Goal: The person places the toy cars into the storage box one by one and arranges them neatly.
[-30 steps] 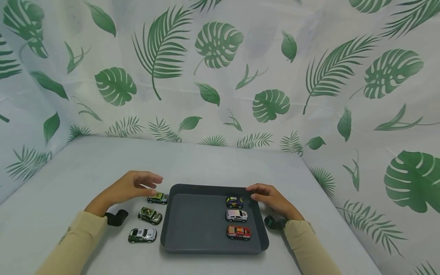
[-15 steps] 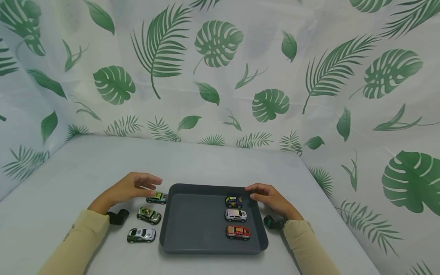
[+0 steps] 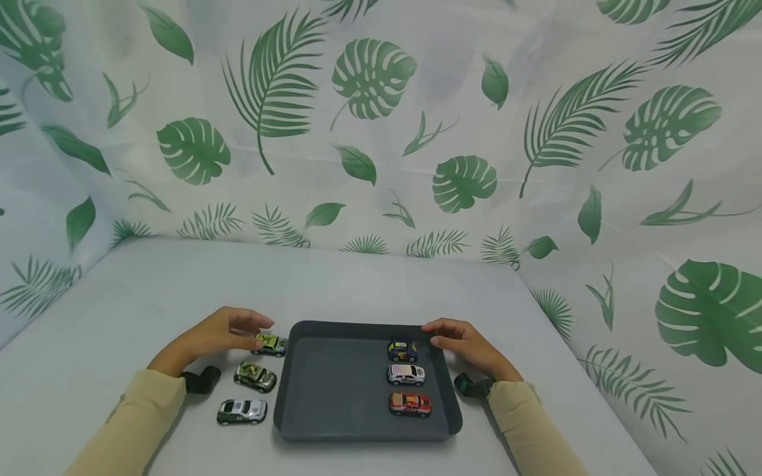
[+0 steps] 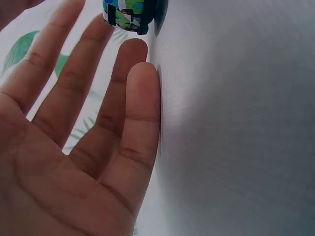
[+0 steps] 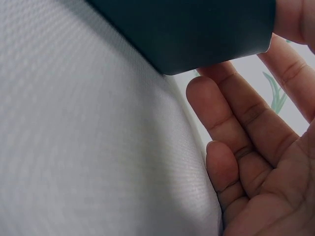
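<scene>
My left hand [image 3: 223, 334] is beside a green-and-yellow toy car [image 3: 270, 344], its thumb overlapping the car's near end and its fingers extended above and behind. In the left wrist view, that toy car [image 4: 129, 14] shows at the top beyond loosely spread fingers. A camouflage toy car [image 3: 254, 376] and a white-and-green one [image 3: 241, 411] stand nearer on the table. My right hand [image 3: 467, 342] holds the back right corner of the grey tray [image 3: 357, 437], thumb and fingers around its wall. The right wrist view shows the tray's wall [image 5: 197, 34] against the thumb and fingers.
Inside the tray, along its right side, sit a dark blue toy car [image 3: 403, 351], a white one [image 3: 406, 375] and a red one [image 3: 410, 404]. A leaf-printed curtain [image 3: 393, 79] rises behind the white table [image 3: 333, 281].
My left hand has lowered slightly, its fingers closer over the green-and-yellow toy car. The right hand keeps its place on the tray. The head view has shifted slightly.
</scene>
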A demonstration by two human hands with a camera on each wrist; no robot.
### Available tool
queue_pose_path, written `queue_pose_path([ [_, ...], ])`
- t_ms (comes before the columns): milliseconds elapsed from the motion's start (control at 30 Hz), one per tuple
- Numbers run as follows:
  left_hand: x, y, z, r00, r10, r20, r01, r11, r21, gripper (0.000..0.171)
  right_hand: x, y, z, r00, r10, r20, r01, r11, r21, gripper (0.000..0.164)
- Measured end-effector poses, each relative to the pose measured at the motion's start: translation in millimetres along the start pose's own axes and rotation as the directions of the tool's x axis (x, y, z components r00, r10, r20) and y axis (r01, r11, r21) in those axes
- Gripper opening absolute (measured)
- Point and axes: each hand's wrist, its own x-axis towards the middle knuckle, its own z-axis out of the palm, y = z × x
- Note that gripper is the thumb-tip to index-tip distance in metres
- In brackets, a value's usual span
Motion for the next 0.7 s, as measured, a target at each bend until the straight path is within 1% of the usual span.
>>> queue_pose_path([
  [167,-1.5,-1.0,0.7,0.999,-0.037,0.011,0.037,0.999,0.008,0.047,-0.1,-2.0,-0.4,1.000,-0.006,0.006,0.006,1.000,-0.003,0.034],
  [367,-2.5,3.7,1.9,0.999,-0.044,0.025,0.042,0.995,0.092,0.046,-1.4,-4.4,0.1,1.000,-0.013,0.004,0.013,1.000,0.001,0.034],
  [467,-3.0,4.5,2.6,0.998,-0.047,0.033,0.042,0.992,0.117,0.045,-2.5,-5.1,1.5,1.000,-0.002,0.000,0.002,1.000,-0.004,0.035],
  [700,-2.6,4.0,2.8,0.997,-0.023,0.068,0.015,0.993,0.116,0.044,-4.6,-4.5,3.7,1.000,-0.003,-0.010,0.003,1.000,-0.002,0.034],
])
